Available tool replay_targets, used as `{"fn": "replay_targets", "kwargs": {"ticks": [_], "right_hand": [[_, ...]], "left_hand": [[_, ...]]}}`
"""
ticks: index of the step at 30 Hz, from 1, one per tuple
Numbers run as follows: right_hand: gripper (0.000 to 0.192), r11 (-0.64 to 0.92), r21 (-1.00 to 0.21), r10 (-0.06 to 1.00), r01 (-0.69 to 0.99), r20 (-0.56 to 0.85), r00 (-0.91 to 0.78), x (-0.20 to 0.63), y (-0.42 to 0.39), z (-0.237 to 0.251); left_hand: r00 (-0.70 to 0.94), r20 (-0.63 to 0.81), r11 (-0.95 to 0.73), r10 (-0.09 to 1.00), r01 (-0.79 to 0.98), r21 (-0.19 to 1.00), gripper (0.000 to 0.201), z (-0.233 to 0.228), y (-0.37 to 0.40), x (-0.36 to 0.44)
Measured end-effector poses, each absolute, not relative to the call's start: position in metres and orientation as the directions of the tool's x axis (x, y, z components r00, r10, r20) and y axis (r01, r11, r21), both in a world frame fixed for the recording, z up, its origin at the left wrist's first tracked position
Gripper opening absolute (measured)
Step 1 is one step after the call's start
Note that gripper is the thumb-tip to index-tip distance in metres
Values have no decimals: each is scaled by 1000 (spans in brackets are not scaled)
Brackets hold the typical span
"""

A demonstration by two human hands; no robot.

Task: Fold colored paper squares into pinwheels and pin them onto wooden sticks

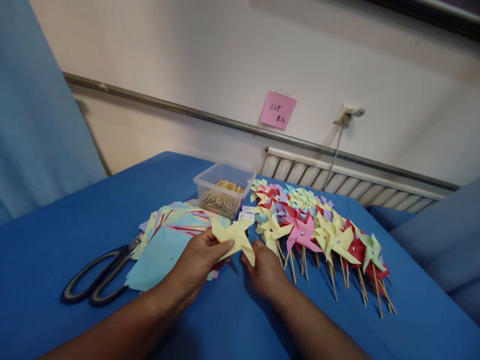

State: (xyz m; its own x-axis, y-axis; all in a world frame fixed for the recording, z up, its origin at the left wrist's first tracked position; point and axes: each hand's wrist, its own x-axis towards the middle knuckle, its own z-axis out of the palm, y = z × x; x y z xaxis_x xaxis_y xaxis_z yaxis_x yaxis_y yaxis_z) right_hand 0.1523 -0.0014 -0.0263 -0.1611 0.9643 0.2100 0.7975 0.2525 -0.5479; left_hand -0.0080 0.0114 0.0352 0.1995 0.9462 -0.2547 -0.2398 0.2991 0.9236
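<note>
My left hand (204,257) pinches a pale yellow paper pinwheel (235,234) between thumb and fingers, its folded blades facing up. No stick shows below it. Close by on the right, my right hand (264,267) is closed, its fingers curled by the pinwheel's lower right blade; whatever they hold is hidden. Left of my hands lies a fanned stack of coloured paper (161,255), light blue on top. Scissors (101,275) with dark handles rest beside it, blades partly under the paper. Behind the pinwheel stands a clear plastic box (210,187) with many thin wooden sticks (221,197).
Rows of finished pinwheels (302,234) on sticks cover the table's right side. Small white boxes (247,212) sit beside the plastic box. A blue cloth (131,190) covers the table. Behind are a radiator (292,170), a rail (210,115) and a pink note (278,110).
</note>
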Motion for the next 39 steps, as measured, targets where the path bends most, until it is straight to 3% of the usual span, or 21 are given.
{"fn": "replay_targets", "kwargs": {"ticks": [7,19,31,39], "right_hand": [[9,246,-685,966,686,114,-232,148,-3,-23],[10,287,-608,951,740,274,-143,150,-2,-21],[8,238,-582,971,778,172,-168,146,-14,-22],[13,344,-604,936,719,277,-215,153,-13,-26]], "left_hand": [[200,-249,292,948,-224,930,24,37,12,-8],[193,-271,312,943,-231,922,25,39,11,-8],[190,-272,311,943,-221,924,25,41,10,-9],[193,-274,312,942,-206,927,24,43,8,-8]]}}
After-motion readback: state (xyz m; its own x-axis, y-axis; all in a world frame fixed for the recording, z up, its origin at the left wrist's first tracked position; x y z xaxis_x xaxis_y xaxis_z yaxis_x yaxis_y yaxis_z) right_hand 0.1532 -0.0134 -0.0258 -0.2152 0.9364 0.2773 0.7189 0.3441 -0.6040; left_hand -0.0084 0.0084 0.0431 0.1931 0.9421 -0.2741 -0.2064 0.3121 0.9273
